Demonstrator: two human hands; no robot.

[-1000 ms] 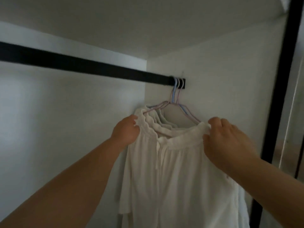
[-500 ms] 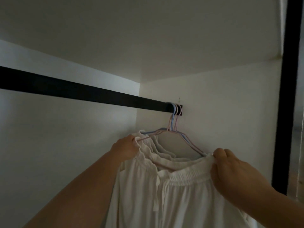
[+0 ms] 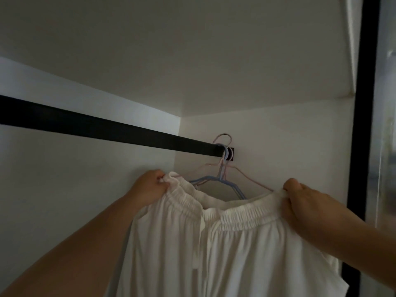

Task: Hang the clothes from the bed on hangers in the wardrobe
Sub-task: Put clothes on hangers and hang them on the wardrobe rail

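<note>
A white garment (image 3: 225, 249) with an elastic gathered waistband hangs in front of me inside the wardrobe. My left hand (image 3: 150, 187) pinches the left end of the waistband and my right hand (image 3: 300, 202) grips its right end. A pink hanger (image 3: 222, 166) sits inside the waistband, its hook raised just above the black rail (image 3: 107, 130). A blue hanger (image 3: 220, 181) hangs on the rail at the right end, beside the pink one.
The white wardrobe side wall (image 3: 267, 146) stands just behind the hangers. A black vertical frame post (image 3: 362, 146) runs down the right. The rail stretches bare toward the left.
The pink hanger's hook has risen from on the rail to above it. My hands have moved further apart, stretching the waistband wider. The view has tilted up.
</note>
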